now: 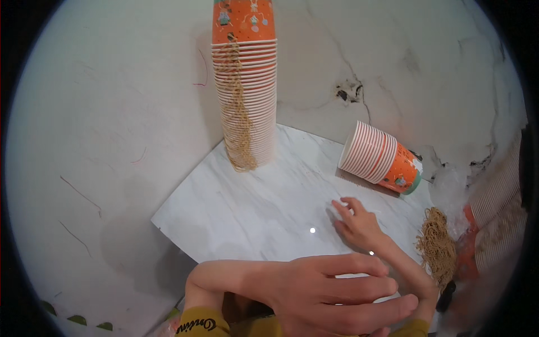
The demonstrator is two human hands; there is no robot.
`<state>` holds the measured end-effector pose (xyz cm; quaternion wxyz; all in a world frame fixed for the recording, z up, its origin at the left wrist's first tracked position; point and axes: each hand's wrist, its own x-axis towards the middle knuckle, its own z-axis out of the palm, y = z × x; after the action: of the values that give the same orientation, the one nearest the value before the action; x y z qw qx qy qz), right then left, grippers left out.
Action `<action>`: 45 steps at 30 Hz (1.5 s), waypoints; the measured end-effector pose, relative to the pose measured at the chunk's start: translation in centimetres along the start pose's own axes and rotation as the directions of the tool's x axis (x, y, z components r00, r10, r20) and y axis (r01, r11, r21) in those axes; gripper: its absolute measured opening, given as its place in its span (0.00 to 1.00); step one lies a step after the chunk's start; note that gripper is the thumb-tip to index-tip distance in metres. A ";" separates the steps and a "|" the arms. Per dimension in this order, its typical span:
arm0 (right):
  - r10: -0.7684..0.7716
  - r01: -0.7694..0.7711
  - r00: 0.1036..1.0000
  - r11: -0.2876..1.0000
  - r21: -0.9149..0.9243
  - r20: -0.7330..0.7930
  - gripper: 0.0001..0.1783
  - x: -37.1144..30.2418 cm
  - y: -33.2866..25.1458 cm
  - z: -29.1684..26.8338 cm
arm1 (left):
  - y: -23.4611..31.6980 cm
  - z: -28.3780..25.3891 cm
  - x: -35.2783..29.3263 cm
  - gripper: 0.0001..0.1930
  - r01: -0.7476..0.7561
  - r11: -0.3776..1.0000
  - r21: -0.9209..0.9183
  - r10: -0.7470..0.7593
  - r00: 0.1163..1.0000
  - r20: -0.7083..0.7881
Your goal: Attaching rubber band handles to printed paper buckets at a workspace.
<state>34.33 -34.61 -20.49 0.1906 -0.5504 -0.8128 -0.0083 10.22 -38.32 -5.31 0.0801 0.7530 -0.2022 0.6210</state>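
Observation:
My left hand (342, 295) is held large and close in the lower middle, fingers stretched to the right with gaps between them and nothing seen in them. Further off, my right hand (362, 227) is over the white marbled tabletop (269, 208), fingers apart and slightly bent, holding nothing. Beyond it a short stack of orange paper cups (370, 151) lies on its side, white rims toward the left. A tall stack of the same cups (264, 106) stands upside down at the back, with many tan rubber bands (240, 118) hanging down its side.
By my right forearm lies a heap of tan rubber bands (438, 247). At the right edge are more stacked cups (497, 208), partly blurred, with clear plastic (449, 191) beside them. A pale wall (112, 112) with scribbles and a chipped patch (349, 91) stands behind the table.

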 end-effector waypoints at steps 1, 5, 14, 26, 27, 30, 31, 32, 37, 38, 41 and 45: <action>0.043 -0.042 0.999 0.999 0.011 -0.022 0.31 -0.3 0.6 -0.4 | 0.0 0.5 0.0 0.10 0.007 1.000 -0.004 -0.007 1.000 -0.001; 0.287 -0.235 0.932 0.944 0.233 -0.220 0.23 -1.6 5.3 1.3 | -0.3 2.4 0.6 0.08 -0.019 0.981 -0.194 0.028 0.999 0.042; 0.299 -0.178 0.837 0.941 0.289 -0.457 0.11 -2.1 8.1 4.8 | 4.4 -0.6 0.6 0.08 0.533 0.845 0.041 -0.500 0.760 0.415; 0.560 -0.135 0.599 0.775 0.618 -0.572 0.07 -3.4 13.1 -2.3 | -11.3 9.5 -3.1 0.17 0.374 0.904 0.207 -0.375 0.926 -0.037; 0.593 -0.126 0.546 0.756 0.642 -0.592 0.08 -4.1 14.6 -3.6 | -12.9 10.2 -4.2 0.18 0.432 0.865 0.255 -0.440 0.898 -0.027; 0.687 -0.180 0.321 0.720 0.670 -0.652 0.10 -6.1 17.7 -7.1 | -16.6 11.9 -6.8 0.18 0.431 0.823 0.371 -0.490 0.868 0.077; 0.685 -0.188 0.309 0.724 0.663 -0.660 0.10 -7.5 19.3 -7.5 | -17.7 12.9 -7.9 0.20 0.414 0.800 0.435 -0.513 0.848 0.136; 0.744 -0.227 0.298 0.664 0.713 -0.598 0.11 -8.9 21.5 -7.5 | -18.7 14.1 -8.9 0.23 0.389 0.777 0.495 -0.534 0.823 0.192; 0.874 -0.216 0.438 0.330 0.919 -0.211 0.18 -8.9 22.7 -4.7 | -21.6 16.6 -13.2 0.33 0.208 0.753 0.624 -0.505 0.790 0.347; 0.875 -0.212 0.436 0.328 0.921 -0.211 0.18 -8.3 22.0 -4.5 | -21.8 16.8 -13.5 0.33 0.154 0.721 0.676 -0.520 0.765 0.380; 0.844 -0.186 0.508 0.306 0.934 -0.175 0.15 -7.1 20.6 -4.0 | -22.9 17.4 -14.3 0.36 0.054 0.680 0.731 -0.481 0.786 0.388; 0.832 -0.175 0.505 0.359 0.917 -0.229 0.11 -6.7 20.4 -3.0 | -24.0 17.5 -14.6 0.37 0.053 0.686 0.726 -0.453 0.811 0.370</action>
<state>55.70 -33.20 -23.89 0.6880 -0.5947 -0.3486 0.2267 33.58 -20.08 -20.11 -0.1730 0.8877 0.1386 0.4036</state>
